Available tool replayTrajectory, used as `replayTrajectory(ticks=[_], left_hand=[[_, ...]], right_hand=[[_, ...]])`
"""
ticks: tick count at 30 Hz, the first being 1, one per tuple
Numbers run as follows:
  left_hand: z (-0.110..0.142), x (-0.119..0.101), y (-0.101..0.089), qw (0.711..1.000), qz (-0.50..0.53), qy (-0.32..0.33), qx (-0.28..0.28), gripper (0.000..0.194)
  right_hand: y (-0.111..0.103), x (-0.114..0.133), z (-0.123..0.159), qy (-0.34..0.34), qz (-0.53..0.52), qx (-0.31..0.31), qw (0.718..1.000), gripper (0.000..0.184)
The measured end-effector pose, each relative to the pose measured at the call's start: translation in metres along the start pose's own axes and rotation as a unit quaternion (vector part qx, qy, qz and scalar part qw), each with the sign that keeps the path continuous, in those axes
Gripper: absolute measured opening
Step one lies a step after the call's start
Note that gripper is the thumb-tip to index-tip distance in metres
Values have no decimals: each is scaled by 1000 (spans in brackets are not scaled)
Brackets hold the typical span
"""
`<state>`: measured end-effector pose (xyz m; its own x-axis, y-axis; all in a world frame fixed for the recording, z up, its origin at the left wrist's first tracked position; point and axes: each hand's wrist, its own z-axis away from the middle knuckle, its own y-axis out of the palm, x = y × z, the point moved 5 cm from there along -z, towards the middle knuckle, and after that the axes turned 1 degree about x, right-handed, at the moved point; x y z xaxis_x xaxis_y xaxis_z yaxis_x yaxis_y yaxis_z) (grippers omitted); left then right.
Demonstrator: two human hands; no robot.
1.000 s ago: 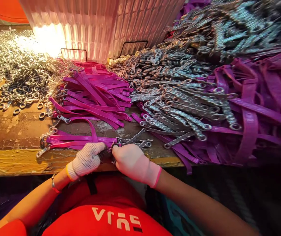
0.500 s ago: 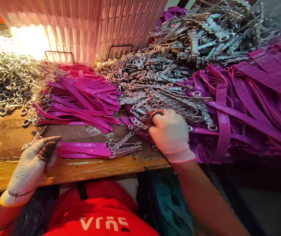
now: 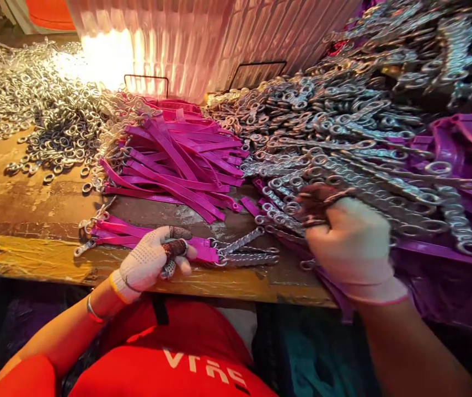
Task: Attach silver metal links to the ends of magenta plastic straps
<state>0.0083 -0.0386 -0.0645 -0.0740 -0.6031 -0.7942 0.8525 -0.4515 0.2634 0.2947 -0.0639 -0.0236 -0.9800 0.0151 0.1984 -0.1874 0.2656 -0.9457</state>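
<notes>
My left hand [image 3: 157,258], in a white dotted glove with dark fingertips, hovers at a small set of magenta straps [image 3: 124,231] near the table's front edge. Its fingers are loosely bent and apart. Metal ring fittings [image 3: 87,227] sit at the straps' left end, and braided-looking metal chain strips [image 3: 244,253] hang from rings at the right end. Over the heap of metal chain strips [image 3: 368,165], my gloved right hand [image 3: 347,242] is closed, dark fingertips curled; a thin metal strip seems pinched there, partly hidden.
A larger pile of magenta straps [image 3: 178,160] lies mid-table. Loose metal rings [image 3: 66,132] are heaped at the left. Wide purple straps [image 3: 459,264] drape on the right. Behind stands a translucent ribbed panel [image 3: 186,44] with black wire handles. Yellow tape [image 3: 41,259] covers the front edge.
My left hand has moved right, from the straps' left end to near their middle, uncovering the fittings there. My right hand stays at the metal strips, its fingers shifted. The view has swung left.
</notes>
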Motion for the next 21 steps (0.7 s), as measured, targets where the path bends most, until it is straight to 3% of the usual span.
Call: replayTrajectory(ticks=[4,8,12,18,21], left_hand=[[2,1,5,997,-73,-8,-7,33],[4,9,14,995,-64,-47,64,33],[4,11,16,989,-91,-60,97,36],[5,11,21,975,-127,-80,164,31],[4,14,22,973,-144,-87,159,33]], right_hand=[[14,84,18,-82,-151,49,984,35],[29,136,34,-206,-112,37,971,32],[38,142,39,-262,-26,73,962,20],[31,146,41,-328,13,159,931,19],[30,146,41,-327,30,225,917,17]])
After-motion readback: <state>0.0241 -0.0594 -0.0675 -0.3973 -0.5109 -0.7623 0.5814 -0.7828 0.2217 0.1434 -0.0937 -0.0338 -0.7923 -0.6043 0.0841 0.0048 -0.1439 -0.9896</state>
